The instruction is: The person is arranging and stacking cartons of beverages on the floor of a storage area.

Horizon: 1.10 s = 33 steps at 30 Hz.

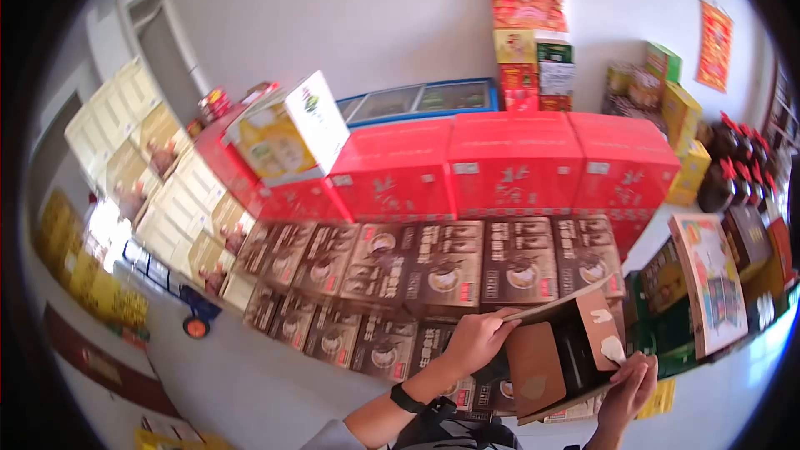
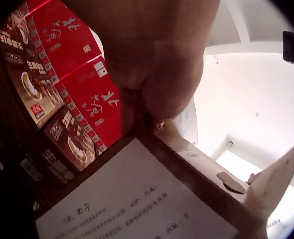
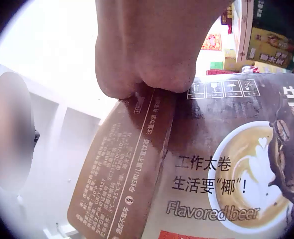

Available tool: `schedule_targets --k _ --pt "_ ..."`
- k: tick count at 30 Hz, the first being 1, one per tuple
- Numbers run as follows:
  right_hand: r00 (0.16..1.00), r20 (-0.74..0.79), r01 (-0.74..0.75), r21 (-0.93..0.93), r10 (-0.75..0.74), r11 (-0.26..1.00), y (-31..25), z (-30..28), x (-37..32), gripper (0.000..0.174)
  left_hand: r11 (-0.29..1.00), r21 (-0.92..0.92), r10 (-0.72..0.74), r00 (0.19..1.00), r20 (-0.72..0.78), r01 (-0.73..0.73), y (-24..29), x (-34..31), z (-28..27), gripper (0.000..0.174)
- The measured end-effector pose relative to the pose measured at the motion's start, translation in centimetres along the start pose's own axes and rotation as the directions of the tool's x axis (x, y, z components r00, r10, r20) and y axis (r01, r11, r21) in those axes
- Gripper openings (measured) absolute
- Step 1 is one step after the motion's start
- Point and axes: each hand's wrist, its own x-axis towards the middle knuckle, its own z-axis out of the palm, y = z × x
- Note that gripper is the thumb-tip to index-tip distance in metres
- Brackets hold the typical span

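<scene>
Holding an open brown carton (image 1: pixel 552 364) between them, the left hand (image 1: pixel 477 340) curls over its upper flap and the right hand (image 1: pixel 627 392) pinches its lower-right flap, the carton's open mouth tilted up between both.

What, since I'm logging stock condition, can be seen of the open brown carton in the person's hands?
The carton is brown printed cardboard, held tilted before stacked boxes, open end toward the head camera, flaps spread, inside dark. One flap bears pale torn patches. Its side shows a coffee cup and the words Flavored beer; another face carries a white sheet. The left hand grips its upper edge; the right hand pinches a flap.
</scene>
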Motion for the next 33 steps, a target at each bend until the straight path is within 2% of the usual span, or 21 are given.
schedule_targets --k 3,6,7,8,9,11,12,13,16,17,18,20,22,23,24,26,28,30,31,32,33 --pt "0.996 0.084 -0.022 0.051 0.018 0.998 -1.9 5.3 -2.2 0.036 0.999 0.042 0.013 0.998 -0.054 -0.011 -3.0 -2.1 -4.6 0.023" --pt "0.989 0.115 -0.092 -0.004 0.092 0.996 -4.8 11.5 -5.2 0.029 0.994 0.095 0.06 0.993 -0.107 -0.05 -6.3 -4.6 -10.1 0.024" --pt "0.986 0.105 -0.124 -0.06 0.13 0.99 -4.6 13.6 -6.3 0.035 0.996 0.082 0.034 0.992 -0.123 -0.024 -7.4 -5.6 -12.0 0.024" --pt "0.988 0.081 -0.128 -0.017 0.129 0.992 -1.8 14.6 -7.8 0.035 0.998 0.063 0.019 0.991 -0.131 -0.011 -8.3 -6.3 -13.9 0.023" --pt "0.982 0.089 -0.17 -0.007 0.17 0.985 -2.0 17.1 -9.2 0.034 0.999 0.041 0.014 0.991 -0.135 -0.009 -9.6 -6.8 -15.9 0.023" --pt "0.975 0.13 -0.176 -0.039 0.18 0.984 -1.6 21.6 -11.5 0.032 0.996 0.077 0.055 0.985 -0.161 -0.043 -13.1 -8.5 -19.2 0.022" --pt "0.964 0.139 -0.233 0.025 0.227 0.972 -1.2 23.5 -13.1 0.033 0.994 0.098 0.069 0.98 -0.188 -0.051 -15.0 -9.2 -21.5 0.021" --pt "0.949 0.131 -0.283 -0.05 0.287 0.958 -1.9 26.1 -14.5 0.032 0.99 0.139 0.033 0.995 -0.098 -0.019 -15.6 -9.9 -24.7 0.023" --pt "0.891 0.136 -0.393 -0.242 0.432 0.887 -3.5 33.6 -18.9 0.029 0.991 0.116 0.08 0.983 -0.166 -0.062 -20.7 -12.9 -30.7 0.021" --pt "0.918 0.382 0.31 -0.534 -0.103 0.786 -3.7 37.2 -19.3 0.029 0.988 0.095 0.144 0.962 -0.234 -0.125 -23.0 -13.9 -32.3 0.018" --pt "0.938 0.235 -0.197 -0.244 0.255 0.949 -3.8 39.8 -21.4 0.029 0.99 0.099 0.119 0.96 -0.254 -0.097 -24.8 -14.7 -34.1 0.017" --pt "0.894 0.287 -0.273 -0.262 0.345 0.925 -3.1 43.8 -24.1 0.031 0.992 0.12 0.058 0.961 -0.269 -0.026 -27.9 -17.2 -38.0 0.016" --pt "0.726 0.317 -0.591 -0.167 0.611 0.789 -0.9 46.0 -27.0 0.018 0.992 0.116 -0.023 0.966 -0.258 0.055 -30.8 -19.1 -41.9 0.014" --pt "0.874 0.296 -0.34 -0.193 0.385 0.92 0.8 48.8 -28.6 0.036 0.993 0.097 -0.032 0.96 -0.279 0.061 -31.7 -19.7 -43.8 0.014" --pt "0.868 0.34 -0.313 -0.192 0.362 0.93 2.0 50.2 -29.6 0.031 0.995 0.081 -0.036 0.952 -0.304 0.064 -32.6 -20.1 -45.6 0.015" --pt "0.8 0.39 -0.461 -0.09 0.457 0.883 2.1 53.9 -31.9 0.03 0.984 0.119 -0.093 0.955 -0.282 0.131 -34.6 -21.1 -49.0 0.017" --pt "0.802 0.427 -0.415 -0.104 0.417 0.904 3.2 56.7 -34.0 0.029 0.961 0.224 -0.106 0.964 -0.243 0.162 -38.0 -22.3 -51.6 0.017" --pt "0.756 0.465 -0.467 -0.11 0.461 0.877 3.4 59.0 -35.4 0.029 0.974 0.189 -0.077 0.966 -0.245 0.126 -39.5 -22.9 -53.6 0.016" --pt "0.679 0.477 -0.59 -0.099 0.558 0.802 3.8 59.6 -36.3 0.028 0.982 0.162 -0.051 0.967 -0.25 0.094 -40.5 -23.1 -54.2 0.016" --pt "0.696 0.522 -0.521 -0.105 0.493 0.847 4.2 60.1 -37.0 0.026 0.989 0.13 -0.031 0.966 -0.258 0.066 -41.5 -23.5 -54.6 0.016" --pt "0.704 0.566 -0.45 -0.112 0.429 0.886 4.6 60.5 -37.9 0.025 0.962 0.129 -0.21 0.955 -0.207 0.24 -42.7 -24.4 -55.4 0.016"
